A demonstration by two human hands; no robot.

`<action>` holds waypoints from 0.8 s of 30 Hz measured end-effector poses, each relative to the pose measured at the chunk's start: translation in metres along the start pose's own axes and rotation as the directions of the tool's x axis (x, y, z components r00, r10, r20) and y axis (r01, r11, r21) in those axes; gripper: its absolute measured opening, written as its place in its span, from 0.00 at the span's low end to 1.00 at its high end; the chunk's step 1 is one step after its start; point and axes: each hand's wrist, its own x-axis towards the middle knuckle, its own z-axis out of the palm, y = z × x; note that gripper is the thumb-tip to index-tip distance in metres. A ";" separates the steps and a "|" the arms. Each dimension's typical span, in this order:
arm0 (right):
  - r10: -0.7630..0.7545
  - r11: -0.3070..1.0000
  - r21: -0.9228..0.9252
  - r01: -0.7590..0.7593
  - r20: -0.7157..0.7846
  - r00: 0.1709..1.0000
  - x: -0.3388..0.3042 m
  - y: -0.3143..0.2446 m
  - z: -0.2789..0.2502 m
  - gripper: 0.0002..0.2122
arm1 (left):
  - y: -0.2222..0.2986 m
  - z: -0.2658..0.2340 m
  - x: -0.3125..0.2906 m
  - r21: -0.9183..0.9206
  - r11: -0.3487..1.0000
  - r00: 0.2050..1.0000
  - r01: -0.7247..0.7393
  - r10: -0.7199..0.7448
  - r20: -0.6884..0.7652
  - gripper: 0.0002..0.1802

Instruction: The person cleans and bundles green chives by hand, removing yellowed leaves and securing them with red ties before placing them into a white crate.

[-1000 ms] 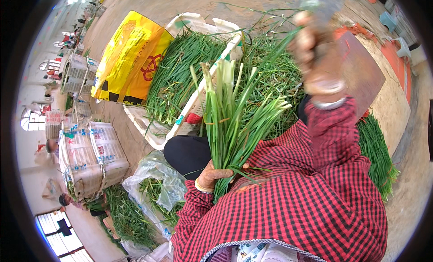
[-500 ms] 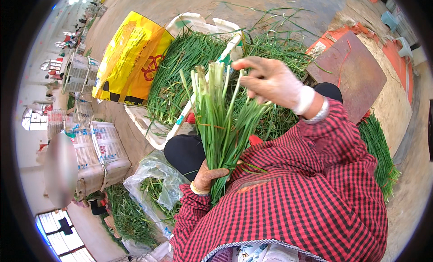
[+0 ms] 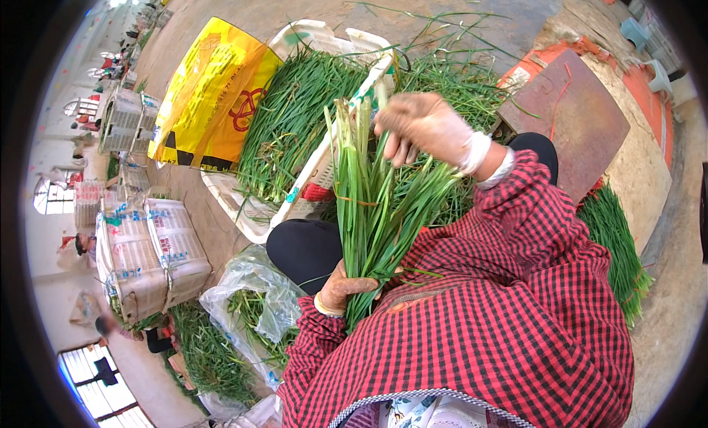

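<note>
A bunch of garlic chives stands upright before me, its pale cut ends up and green leaves hanging down. My left hand is wrapped around its lower, leafy part. My right hand, in a pale glove with the fingertips bare, is at the pale ends on the right side. Its fingers are curled together on a chive stalk beside the bunch; motion blurs the fingertips. Behind the bunch stands a white plastic crate full of loose chives.
A yellow bag hangs over the crate's left side. Loose chives lie right of the crate. A brown board and trimmed chives are at the right. A clear plastic bag and strapped crates are at the left.
My right hand has moved slightly down and left, its fingers drawing in on the stalk. The bunch has shifted a little to the right in my left hand.
</note>
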 end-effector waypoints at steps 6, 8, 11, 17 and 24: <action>-0.362 0.882 0.047 0.468 -0.568 0.739 -0.016 -0.050 -0.088 0.17 | 0.001 -0.007 -0.007 0.000 0.994 0.988 -0.112 0.111 -0.104 0.37; -0.412 0.828 -0.030 0.560 -0.710 0.571 -0.044 -0.062 -0.156 0.18 | 0.008 -0.012 -0.005 -0.010 0.990 0.985 -0.139 0.137 -0.104 0.36; -0.432 0.869 -0.151 0.471 -0.697 0.573 -0.079 -0.045 -0.204 0.17 | 0.006 -0.025 -0.008 0.006 0.983 0.958 -0.183 0.179 -0.225 0.33; 0.106 0.717 -0.656 -0.235 -0.230 0.967 -0.070 0.019 -0.087 0.15 | 0.008 -0.011 0.001 0.071 0.973 0.918 -0.220 0.231 -0.321 0.33; -0.078 0.963 -0.261 0.074 -0.003 0.997 -0.003 0.001 0.027 0.14 | 0.002 0.012 0.009 0.184 0.958 0.930 -0.222 0.265 -0.256 0.32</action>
